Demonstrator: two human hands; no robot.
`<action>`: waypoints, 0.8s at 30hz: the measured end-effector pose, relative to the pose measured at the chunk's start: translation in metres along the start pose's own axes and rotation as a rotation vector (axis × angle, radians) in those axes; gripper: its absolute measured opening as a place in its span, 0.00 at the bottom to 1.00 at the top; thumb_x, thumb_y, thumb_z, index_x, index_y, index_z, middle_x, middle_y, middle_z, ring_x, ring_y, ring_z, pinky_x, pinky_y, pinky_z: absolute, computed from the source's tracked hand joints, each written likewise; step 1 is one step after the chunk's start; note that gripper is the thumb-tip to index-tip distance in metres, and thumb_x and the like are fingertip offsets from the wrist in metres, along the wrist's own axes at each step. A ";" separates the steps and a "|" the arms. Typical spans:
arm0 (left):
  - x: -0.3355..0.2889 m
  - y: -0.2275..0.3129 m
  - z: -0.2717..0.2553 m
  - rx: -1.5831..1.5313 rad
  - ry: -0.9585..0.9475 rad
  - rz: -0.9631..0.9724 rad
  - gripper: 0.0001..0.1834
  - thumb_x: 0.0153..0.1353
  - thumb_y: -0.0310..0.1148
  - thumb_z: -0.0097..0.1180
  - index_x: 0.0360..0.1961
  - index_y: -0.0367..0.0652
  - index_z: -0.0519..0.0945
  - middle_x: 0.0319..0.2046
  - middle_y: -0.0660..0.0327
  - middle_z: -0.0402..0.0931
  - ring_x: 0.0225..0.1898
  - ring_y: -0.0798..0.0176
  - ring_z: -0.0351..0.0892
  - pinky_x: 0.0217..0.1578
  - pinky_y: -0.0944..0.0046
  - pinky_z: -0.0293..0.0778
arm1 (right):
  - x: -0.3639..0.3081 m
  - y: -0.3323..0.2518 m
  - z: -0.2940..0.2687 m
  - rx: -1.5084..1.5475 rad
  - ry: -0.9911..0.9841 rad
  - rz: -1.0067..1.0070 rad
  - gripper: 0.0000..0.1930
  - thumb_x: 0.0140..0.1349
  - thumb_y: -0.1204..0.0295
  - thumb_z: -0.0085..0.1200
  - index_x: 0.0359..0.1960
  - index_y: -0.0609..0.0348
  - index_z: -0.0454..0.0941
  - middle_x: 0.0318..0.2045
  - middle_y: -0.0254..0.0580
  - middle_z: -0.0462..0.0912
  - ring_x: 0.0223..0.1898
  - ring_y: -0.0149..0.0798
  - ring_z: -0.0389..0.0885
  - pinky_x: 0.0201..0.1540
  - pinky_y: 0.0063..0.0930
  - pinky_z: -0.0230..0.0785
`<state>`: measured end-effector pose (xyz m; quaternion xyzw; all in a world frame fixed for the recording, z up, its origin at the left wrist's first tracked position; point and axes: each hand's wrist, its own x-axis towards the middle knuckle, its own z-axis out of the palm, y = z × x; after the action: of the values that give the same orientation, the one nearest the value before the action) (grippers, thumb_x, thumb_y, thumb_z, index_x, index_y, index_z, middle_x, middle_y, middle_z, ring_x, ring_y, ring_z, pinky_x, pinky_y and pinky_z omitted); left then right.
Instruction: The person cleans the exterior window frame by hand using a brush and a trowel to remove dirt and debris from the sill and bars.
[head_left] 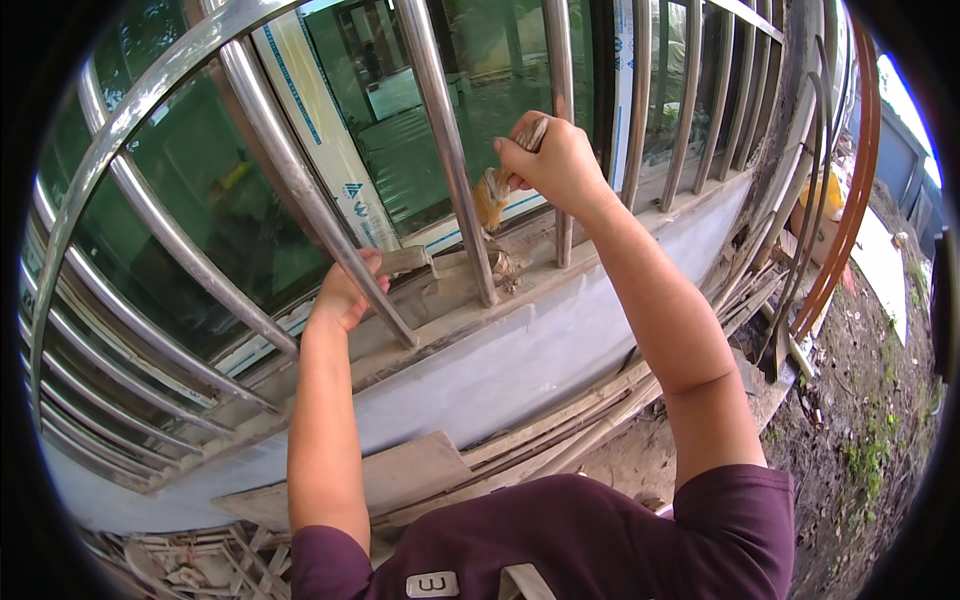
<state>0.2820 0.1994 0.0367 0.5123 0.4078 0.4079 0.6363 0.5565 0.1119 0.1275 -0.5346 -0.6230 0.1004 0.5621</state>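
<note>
My right hand (pixel 558 160), closed, grips a paintbrush-like brush with yellowish bristles (pixel 490 200) that point down at the window ledge (pixel 458 268) behind the metal bars. My left hand (pixel 345 292) reaches past a bar. Its fingers close on a flat beige piece (pixel 405 260) with a pale edge, low over the ledge; its exact kind I cannot make out. Just right of that piece, a small heap of crumbly debris (pixel 505 265) lies on the ledge, below the bristles and beside the foot of a bar.
Shiny metal bars (pixel 445 130) stand across the glass window (pixel 390 120), whose frame (pixel 320 120) wears printed protective film. Below the ledge runs a pale wall (pixel 500 350), with boards and poles (pixel 560 430) along its foot. Muddy ground (pixel 850 420) and orange-brown pipes (pixel 845 220) are at the right.
</note>
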 end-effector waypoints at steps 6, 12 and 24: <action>0.027 0.003 0.003 -0.031 -0.183 0.006 0.10 0.55 0.31 0.53 0.38 0.41 0.70 0.27 0.65 0.69 0.25 0.70 0.70 0.27 0.73 0.72 | -0.003 -0.004 -0.010 0.003 0.052 -0.008 0.11 0.52 0.68 0.53 0.23 0.66 0.71 0.15 0.39 0.76 0.17 0.26 0.76 0.22 0.18 0.70; 0.039 0.012 0.014 0.037 -0.301 -0.027 0.09 0.59 0.31 0.47 0.39 0.42 0.68 0.28 0.66 0.69 0.26 0.74 0.69 0.28 0.75 0.71 | -0.008 -0.007 -0.011 -0.020 0.105 0.003 0.12 0.52 0.67 0.53 0.24 0.66 0.71 0.16 0.39 0.76 0.18 0.26 0.77 0.24 0.19 0.71; 0.052 0.006 0.044 0.018 -0.549 0.082 0.12 0.56 0.30 0.51 0.41 0.44 0.68 0.31 0.68 0.69 0.29 0.74 0.68 0.33 0.74 0.70 | -0.037 0.005 -0.008 -0.135 0.113 0.053 0.11 0.52 0.66 0.55 0.27 0.63 0.72 0.19 0.37 0.78 0.21 0.25 0.77 0.26 0.17 0.71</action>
<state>0.3402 0.2348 0.0438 0.6254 0.2027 0.2756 0.7013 0.5582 0.0810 0.1048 -0.5926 -0.5811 0.0425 0.5562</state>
